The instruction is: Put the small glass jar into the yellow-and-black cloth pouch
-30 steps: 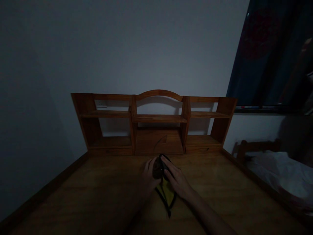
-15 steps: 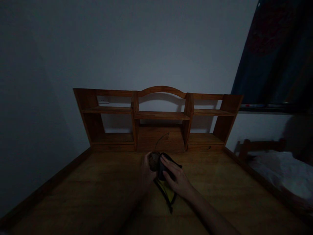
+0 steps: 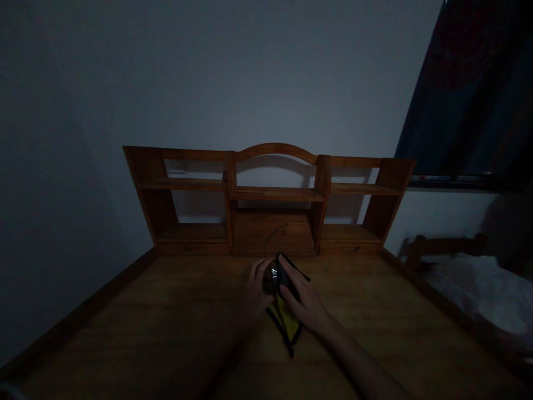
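Above the middle of the wooden desk, my left hand (image 3: 252, 291) is curled round a dark, rounded, glossy object (image 3: 270, 282) with a bright reflection on it; in the dim light its kind is unclear. My right hand (image 3: 307, 303) grips a cloth (image 3: 290, 325) with a grey side, a yellow side and black edging. The grey part lies under the right fingers, up against the right side of the glossy object. A yellow corner of the cloth hangs down toward me, ending in a dark tip.
A wooden shelf unit (image 3: 275, 194) with several compartments stands along the back of the desk (image 3: 166, 322), against a pale wall (image 3: 266, 72). At the right are a dark curtain (image 3: 462, 100) and a chair or bed frame (image 3: 449, 244) beside white plastic-like material (image 3: 487, 289).
The glossy object has turned and moved slightly right, now showing a bright reflection. The left fingers reach further over its top. The cloth and right hand have shifted a little right.
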A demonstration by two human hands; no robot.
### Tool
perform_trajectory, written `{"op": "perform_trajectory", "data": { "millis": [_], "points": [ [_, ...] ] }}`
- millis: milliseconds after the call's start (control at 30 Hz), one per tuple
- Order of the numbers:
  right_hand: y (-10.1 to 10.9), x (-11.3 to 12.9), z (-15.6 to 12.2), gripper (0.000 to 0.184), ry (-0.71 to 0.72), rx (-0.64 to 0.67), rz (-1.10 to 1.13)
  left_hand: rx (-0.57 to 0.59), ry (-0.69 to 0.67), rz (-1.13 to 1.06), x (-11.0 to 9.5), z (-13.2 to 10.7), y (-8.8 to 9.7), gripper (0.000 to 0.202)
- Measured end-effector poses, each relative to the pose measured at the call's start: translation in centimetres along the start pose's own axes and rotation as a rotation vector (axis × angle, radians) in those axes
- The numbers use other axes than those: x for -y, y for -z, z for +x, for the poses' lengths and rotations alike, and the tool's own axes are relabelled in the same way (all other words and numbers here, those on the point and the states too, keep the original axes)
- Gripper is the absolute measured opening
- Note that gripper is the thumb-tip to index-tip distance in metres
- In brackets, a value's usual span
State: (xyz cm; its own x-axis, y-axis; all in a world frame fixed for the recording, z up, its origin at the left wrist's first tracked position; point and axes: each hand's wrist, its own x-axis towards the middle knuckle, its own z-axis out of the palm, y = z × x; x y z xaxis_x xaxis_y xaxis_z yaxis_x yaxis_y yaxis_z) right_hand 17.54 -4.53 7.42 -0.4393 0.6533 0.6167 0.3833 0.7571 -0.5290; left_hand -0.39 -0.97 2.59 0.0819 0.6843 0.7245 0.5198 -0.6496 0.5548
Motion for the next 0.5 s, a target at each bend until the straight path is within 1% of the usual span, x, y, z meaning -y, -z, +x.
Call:
{"op": "perform_trajectory", "data": {
  "millis": [133,300,433,500],
  "points": [
    [-0.2,-0.1,0.0,0.059,-0.009,0.002,0.001,-0.011,0.044,-0.004,-0.1,0.2,0.1,0.069],
    [-0.4,-0.4,-0.2,0.06,0.005,0.018,-0.004,-0.115,0.112,0.013,0.4,0.4,0.0,0.07],
    [-0.6,-0.6,-0.4,0.061,0.021,0.036,-0.028,-0.144,0.168,-0.01,1.0,0.5,-0.3,0.067],
    [-0.6,-0.7,-0.4,0.061,0.028,0.041,-0.039,-0.183,0.187,-0.023,1.5,0.5,-0.5,0.065]
  ]
}}
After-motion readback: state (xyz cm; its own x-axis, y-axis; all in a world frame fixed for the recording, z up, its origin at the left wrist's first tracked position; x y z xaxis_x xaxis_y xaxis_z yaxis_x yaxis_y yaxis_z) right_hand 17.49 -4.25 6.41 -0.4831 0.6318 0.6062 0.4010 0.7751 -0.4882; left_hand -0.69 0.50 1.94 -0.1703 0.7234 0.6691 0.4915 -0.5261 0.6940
